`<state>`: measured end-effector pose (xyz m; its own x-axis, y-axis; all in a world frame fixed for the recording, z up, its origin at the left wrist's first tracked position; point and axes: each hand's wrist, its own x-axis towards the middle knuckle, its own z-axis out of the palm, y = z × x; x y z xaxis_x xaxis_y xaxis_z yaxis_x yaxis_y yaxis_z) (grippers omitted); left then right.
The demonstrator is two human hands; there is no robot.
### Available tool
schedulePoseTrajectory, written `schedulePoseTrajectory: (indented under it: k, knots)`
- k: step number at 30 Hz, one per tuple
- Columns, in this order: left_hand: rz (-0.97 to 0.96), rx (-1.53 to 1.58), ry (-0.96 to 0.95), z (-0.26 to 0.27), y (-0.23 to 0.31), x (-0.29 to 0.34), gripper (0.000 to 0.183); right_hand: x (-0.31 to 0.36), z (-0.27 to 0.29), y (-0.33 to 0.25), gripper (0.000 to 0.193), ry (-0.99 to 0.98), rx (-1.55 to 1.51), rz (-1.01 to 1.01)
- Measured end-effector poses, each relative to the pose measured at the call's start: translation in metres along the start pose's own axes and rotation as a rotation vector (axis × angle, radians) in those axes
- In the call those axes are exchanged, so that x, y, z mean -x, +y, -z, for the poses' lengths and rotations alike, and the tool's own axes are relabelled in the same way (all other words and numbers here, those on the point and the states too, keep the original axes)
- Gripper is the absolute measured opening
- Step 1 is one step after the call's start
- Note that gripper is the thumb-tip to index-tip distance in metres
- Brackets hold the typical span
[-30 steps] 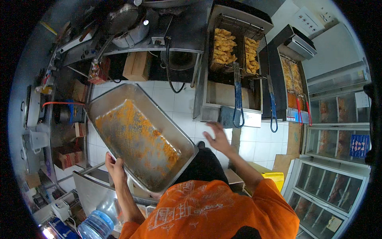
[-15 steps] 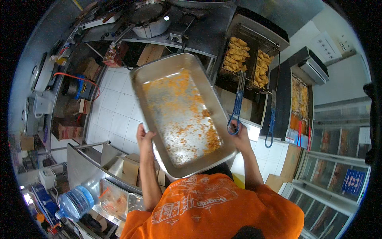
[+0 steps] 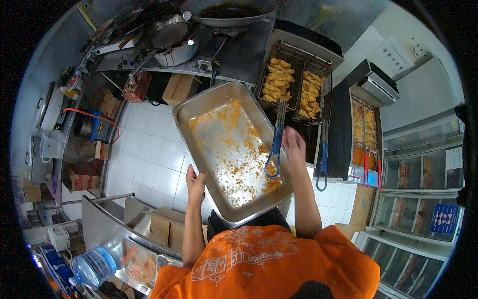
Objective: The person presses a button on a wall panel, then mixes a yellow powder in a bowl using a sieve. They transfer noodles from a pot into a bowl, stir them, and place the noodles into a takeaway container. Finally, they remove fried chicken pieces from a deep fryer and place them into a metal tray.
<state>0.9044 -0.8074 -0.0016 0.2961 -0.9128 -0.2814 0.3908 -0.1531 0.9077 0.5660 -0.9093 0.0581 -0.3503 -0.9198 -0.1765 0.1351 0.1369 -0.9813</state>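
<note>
My left hand (image 3: 197,182) grips the left rim of a deep rectangular metal pan (image 3: 219,202), thumb along the edge. Orange-brown crumbs (image 3: 259,134) are scattered over the pan's floor. Smeared by motion, my right hand (image 3: 295,145) is at the pan's right side, close to the blue handle (image 3: 277,144) of a fryer basket; whether it touches either is unclear. That handle hangs over the pan's right edge. Battered, fried-looking pieces (image 3: 279,77) lie in the basket. A second basket beside it holds similar pieces (image 3: 310,94) and has its own blue handle (image 3: 323,154).
At right, another fryer (image 3: 364,127) has red-handled baskets in bubbling oil, near glass-door cabinets (image 3: 418,172). Pots (image 3: 174,52) and a wok (image 3: 229,17) sit on the far stove. A steel table (image 3: 102,209) and water bottle (image 3: 94,261) are at the left.
My right hand has moved from the pan's lower right rim forward, up beside the blue handle. The pan has shifted slightly right and nearer the fryer, now partly under that handle.
</note>
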Motion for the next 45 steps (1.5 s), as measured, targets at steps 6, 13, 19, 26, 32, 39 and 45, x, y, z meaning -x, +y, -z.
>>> schedulePoseTrajectory:
  k: [6, 13, 19, 26, 32, 39, 45]
  knots:
    - [0.063, -0.009, -0.035, 0.030, 0.013, -0.008, 0.030, -0.076, -0.069, -0.037, 0.028, -0.456, -0.673, -0.396]
    - [0.064, -0.073, -0.086, 0.062, 0.029, -0.027, 0.029, -0.010, -0.106, -0.092, 0.013, -0.317, -0.453, -0.267]
    - [-0.154, -0.169, -0.160, 0.069, 0.022, -0.074, 0.032, 0.129, -0.075, -0.058, 0.030, -0.354, 0.958, 0.417]
    - [-0.132, -0.048, -0.249, 0.063, 0.006, -0.093, 0.036, 0.166, -0.037, 0.032, 0.050, -0.246, 1.536, 0.199]
    - [-0.038, 0.010, -0.141, 0.082, 0.013, -0.088, 0.037, 0.164, -0.070, 0.007, 0.045, -0.285, 1.188, 0.417]
    - [-0.097, -0.093, -0.189, 0.066, 0.036, -0.068, 0.043, 0.084, -0.110, -0.098, 0.020, -0.288, 0.159, -0.046]
    - [-0.042, -0.061, -0.137, 0.049, 0.046, -0.037, 0.040, 0.002, -0.092, -0.152, 0.021, -0.518, -0.722, -0.284]
